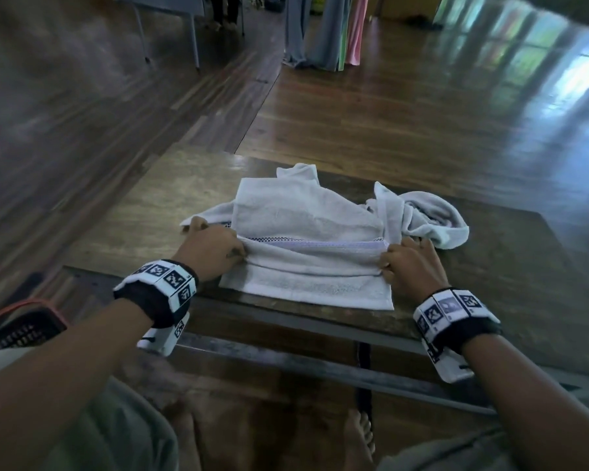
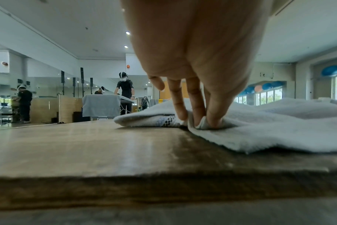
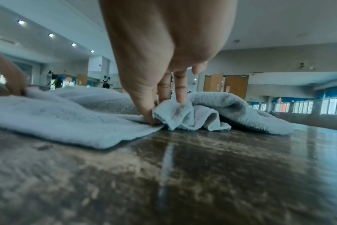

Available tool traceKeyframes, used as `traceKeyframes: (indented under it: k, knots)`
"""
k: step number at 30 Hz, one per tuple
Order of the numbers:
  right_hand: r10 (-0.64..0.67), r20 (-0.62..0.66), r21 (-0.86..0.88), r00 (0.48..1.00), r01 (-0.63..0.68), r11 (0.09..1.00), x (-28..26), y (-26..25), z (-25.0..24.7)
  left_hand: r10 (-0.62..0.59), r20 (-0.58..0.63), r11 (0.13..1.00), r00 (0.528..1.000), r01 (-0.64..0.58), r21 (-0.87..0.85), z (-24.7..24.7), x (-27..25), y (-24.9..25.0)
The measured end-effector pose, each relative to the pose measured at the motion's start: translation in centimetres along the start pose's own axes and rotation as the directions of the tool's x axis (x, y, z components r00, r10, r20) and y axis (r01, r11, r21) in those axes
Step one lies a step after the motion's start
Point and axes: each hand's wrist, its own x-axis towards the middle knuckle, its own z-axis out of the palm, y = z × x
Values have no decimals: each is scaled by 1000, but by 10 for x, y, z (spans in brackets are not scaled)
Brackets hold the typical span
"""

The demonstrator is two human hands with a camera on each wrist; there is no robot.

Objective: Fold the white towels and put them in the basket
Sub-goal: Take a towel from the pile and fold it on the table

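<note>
A white towel [image 1: 306,266] with a dark checked stripe lies partly folded near the front edge of a wooden table [image 1: 150,212]. My left hand [image 1: 215,248] pinches its left corner, thumb and fingers [image 2: 200,111] pressed into the cloth [image 2: 269,130]. My right hand [image 1: 408,263] pinches the right corner, fingertips [image 3: 180,94] holding a bunched flap of the towel [image 3: 67,115]. A second white towel [image 1: 422,215] lies crumpled at the back right, partly under the first. A dark basket [image 1: 21,329] with a red rim sits low at the left, beside my knee.
The table's metal frame [image 1: 286,355] runs below the front edge. Bare wood lies left and right of the towels. Other people stand at a cloth-covered table [image 2: 101,105] far behind, and hanging fabrics [image 1: 323,28] stand on the floor beyond.
</note>
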Motion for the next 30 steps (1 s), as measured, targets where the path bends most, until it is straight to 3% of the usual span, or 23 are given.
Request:
traceKeyframes:
  k: [4, 6, 8, 12, 17, 23, 28, 30]
  knots:
    - [77, -245, 253, 966, -13, 967, -15, 12, -9, -30, -227, 998, 974, 14, -68, -10, -22, 1]
    - [57, -307, 318, 950, 46, 947, -26, 18, -12, 24, -362, 994, 932, -61, -93, -12, -36, -1]
    - [-11, -318, 316, 948, 117, 941, -38, 20, -11, 108, -415, 987, 903, -147, -63, -6, -50, -4]
    - [-115, -253, 320, 961, 195, 927, -58, 18, 2, 226, -364, 969, 904, -248, -14, 11, -70, -1]
    - [-201, -156, 356, 967, 245, 902, -72, 9, 22, 209, -310, 966, 927, -246, -84, 28, -81, -2]
    - [-174, -187, 413, 967, 238, 879, -74, 11, 21, 214, -329, 904, 920, -314, -290, 21, -78, -3]
    - [-243, -161, 432, 957, 290, 854, -76, 5, 23, 238, -326, 908, 915, -329, -260, 21, -82, -5]
    - [-262, -130, 434, 956, 292, 852, -76, 6, 23, 275, -264, 912, 925, -338, -232, 20, -84, -7]
